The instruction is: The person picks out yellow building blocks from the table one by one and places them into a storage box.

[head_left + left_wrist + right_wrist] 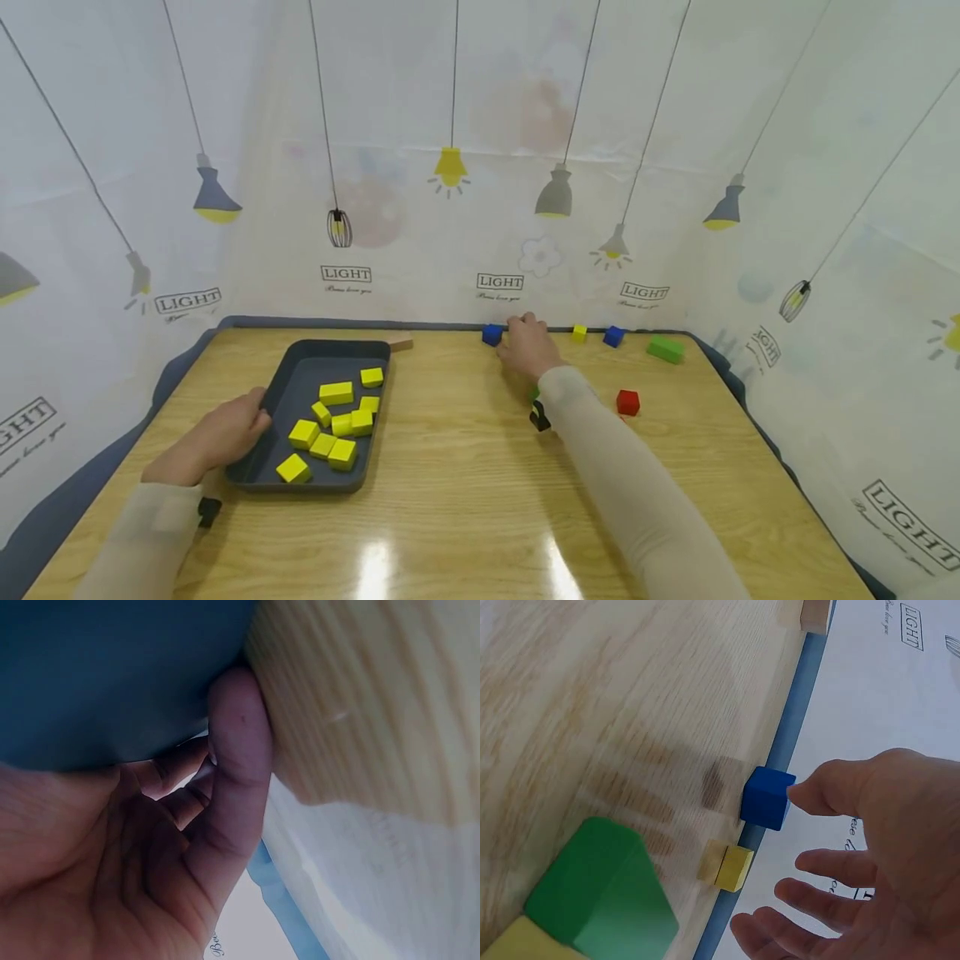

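Observation:
My left hand (228, 429) grips the left rim of a dark grey tray (300, 352) at the table's left side. Several yellow blocks (335, 393) lie in the tray. In the left wrist view a finger (238, 757) lies along the tray wall (112, 682). My right hand (527, 348) reaches to the table's back edge, fingers spread apart with nothing between them. A blue block (768, 799) stands right by its thumb tip, and a small yellow block (735, 868) lies beside that. Nearer the wrist is a green block (600, 892), mostly hidden by my sleeve in the head view.
Right of my right hand lie a small yellow block (580, 333), another blue block (613, 337), a long green block (665, 349) and a red block (628, 402). A wooden block (401, 342) sits behind the tray's right corner. A patterned cloth (420, 250) hangs behind the table.

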A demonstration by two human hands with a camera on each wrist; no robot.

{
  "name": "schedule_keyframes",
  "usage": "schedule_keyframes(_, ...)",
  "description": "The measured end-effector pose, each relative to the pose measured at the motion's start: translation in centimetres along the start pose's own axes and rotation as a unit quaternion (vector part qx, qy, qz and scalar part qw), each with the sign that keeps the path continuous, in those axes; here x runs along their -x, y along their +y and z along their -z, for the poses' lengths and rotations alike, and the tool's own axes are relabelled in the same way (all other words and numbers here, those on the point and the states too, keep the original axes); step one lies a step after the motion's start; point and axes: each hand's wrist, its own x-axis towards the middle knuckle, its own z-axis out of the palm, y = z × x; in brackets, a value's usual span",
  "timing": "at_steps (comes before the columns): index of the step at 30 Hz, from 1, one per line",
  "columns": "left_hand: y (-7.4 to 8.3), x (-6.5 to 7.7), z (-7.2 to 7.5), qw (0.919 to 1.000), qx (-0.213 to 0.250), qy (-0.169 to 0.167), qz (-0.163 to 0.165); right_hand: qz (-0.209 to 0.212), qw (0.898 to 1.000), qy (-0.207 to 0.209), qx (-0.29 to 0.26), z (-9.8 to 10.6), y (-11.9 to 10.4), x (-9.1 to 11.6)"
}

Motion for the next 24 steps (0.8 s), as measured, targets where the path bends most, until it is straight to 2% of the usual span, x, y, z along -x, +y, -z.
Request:
schedule_keyframes(8,0.0,0.0,0.1,1.0000,0.002,0.004,-0.005,-0.010,0.999,-0.047,0.020,-0.2,0.9,-0.3)
schedule_keyframes(24,0.3,0.1,0.2,1.0000,0.003,0.000,0.000,-0.013,0.999,-0.036,0.023,-1.3,0.6,-0.4)
